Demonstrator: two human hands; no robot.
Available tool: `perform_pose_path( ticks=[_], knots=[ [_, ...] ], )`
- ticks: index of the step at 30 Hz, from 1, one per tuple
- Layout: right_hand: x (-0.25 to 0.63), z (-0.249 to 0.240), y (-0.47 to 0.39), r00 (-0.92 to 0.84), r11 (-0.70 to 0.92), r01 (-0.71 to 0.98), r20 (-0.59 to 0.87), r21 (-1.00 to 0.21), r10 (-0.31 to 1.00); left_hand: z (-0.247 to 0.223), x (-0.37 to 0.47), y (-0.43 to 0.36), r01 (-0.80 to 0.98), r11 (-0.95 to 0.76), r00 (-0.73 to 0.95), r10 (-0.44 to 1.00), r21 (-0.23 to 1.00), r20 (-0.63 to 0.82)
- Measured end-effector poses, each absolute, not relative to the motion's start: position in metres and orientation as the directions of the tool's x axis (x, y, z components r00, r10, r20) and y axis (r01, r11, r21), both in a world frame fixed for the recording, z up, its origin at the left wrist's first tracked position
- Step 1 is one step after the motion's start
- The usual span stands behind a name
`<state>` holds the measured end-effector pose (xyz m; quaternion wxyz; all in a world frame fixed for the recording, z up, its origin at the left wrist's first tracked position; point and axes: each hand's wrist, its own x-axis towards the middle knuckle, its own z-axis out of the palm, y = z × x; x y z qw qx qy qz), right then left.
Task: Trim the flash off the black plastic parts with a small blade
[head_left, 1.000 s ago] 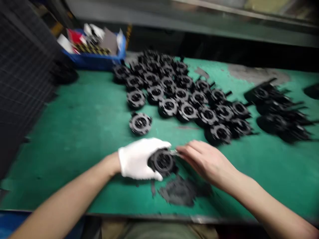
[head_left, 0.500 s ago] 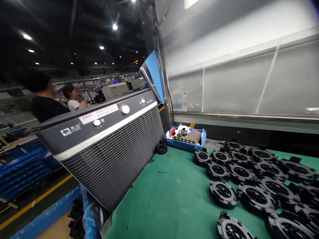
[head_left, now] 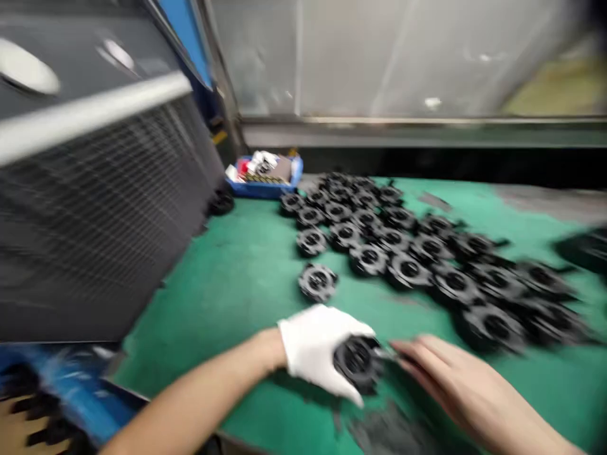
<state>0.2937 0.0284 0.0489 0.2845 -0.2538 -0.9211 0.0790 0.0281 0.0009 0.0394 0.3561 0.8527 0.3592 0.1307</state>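
Observation:
My left hand (head_left: 322,351), in a white glove, is wrapped round a black round part with a ringed hub (head_left: 356,361). Facing it from the right, my bare right hand (head_left: 446,373) has its fingers pinched together close to the part's right edge. Something small and pale shows at those fingertips, too blurred to name. Just beyond the glove, a similar grey-and-black round part (head_left: 317,282) lies on the green mat (head_left: 227,284). Motion smears much of the view.
Several like round parts (head_left: 408,270) spread over the mat from the middle to the right. A blue bin (head_left: 265,189) holding assorted pieces stands at the back. On the left, a large dark grilled unit (head_left: 95,240) borders the mat. A dark object (head_left: 585,249) sits at the right edge.
The view has swung down and to the right. Both my hands are now in sight, the left holding a round part; neither was visible before. The two people have left the view.

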Motion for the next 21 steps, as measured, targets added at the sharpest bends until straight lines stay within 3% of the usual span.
perform_pose_path(
  ticks=[2,4,21],
  knots=[
    [0.312,0.049,0.018,-0.811,0.860,0.469,0.289,-0.198,0.509,0.023,0.026,-0.005,0.480,-0.501,0.658,0.748,0.720,0.082],
    [0.318,0.047,0.015,-0.842,0.864,0.480,0.196,-0.155,0.503,0.012,0.021,-0.007,0.462,-0.502,0.612,0.777,0.731,0.148],
    [0.306,0.050,0.008,-0.847,0.871,0.490,0.219,-0.031,0.484,0.019,0.019,-0.008,0.422,-0.579,0.654,0.727,0.698,0.208]
  ],
)
